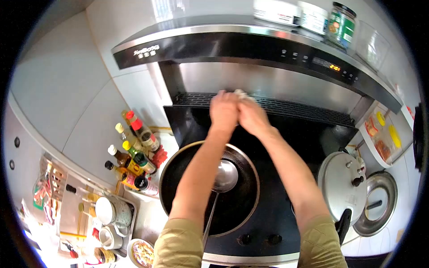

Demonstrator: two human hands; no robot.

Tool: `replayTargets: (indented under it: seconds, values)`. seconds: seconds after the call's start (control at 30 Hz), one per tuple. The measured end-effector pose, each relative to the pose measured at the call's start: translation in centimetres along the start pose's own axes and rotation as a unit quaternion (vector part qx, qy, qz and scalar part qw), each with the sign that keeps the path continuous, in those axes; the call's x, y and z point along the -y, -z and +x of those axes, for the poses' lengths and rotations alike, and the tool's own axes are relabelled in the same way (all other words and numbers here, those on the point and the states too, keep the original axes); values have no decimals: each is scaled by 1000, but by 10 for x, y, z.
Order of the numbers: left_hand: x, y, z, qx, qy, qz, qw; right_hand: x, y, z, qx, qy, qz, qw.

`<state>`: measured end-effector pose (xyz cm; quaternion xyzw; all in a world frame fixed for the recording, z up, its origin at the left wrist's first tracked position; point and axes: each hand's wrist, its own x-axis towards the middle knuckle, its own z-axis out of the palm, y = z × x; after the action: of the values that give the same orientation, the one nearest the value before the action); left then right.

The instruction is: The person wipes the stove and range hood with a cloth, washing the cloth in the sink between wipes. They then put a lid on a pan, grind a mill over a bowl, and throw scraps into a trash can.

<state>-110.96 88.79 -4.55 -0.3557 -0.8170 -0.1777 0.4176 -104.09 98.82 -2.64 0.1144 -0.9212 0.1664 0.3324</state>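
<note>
My left hand [222,112] and my right hand [252,117] are pressed together, both closed, in front of the black slotted grille [295,107] under the range hood. Motion blurs their fingers. A small, whitish, crumpled-looking thing [241,94] sticks out beyond the fingertips of my right hand; I cannot tell what it is. My forearms reach over the cooktop [272,196]. Below my left forearm sits a dark wok [241,205] with a metal ladle [225,176] lying in it, its handle slanting toward me.
A silver pressure cooker [342,183] stands on the right, beside a round metal lid [389,201]. Sauce bottles [142,134] crowd the left corner. Nearer on the left is a bowl of chopped food [142,253]. The range hood [250,42] overhangs the back, with jars [341,24] on top.
</note>
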Motion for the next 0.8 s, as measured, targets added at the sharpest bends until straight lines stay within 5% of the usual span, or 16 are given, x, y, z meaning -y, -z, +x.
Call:
replayTargets:
  seconds: [0.13,0.27,0.57,0.8]
  values:
    - [61,15,-13,-36,41,63,997,27,-44,36,-1,29,33,999]
    - [54,15,-6,-1,12,31,999,12,-43,26,-79,44,74,993]
    - [-116,-50,30,25,-72,-126,989,-95,72,-56,-38,-115,-33,992]
    - [-230,-80,46,5,-40,-221,974,-152,148,-103,7,-258,-139,956]
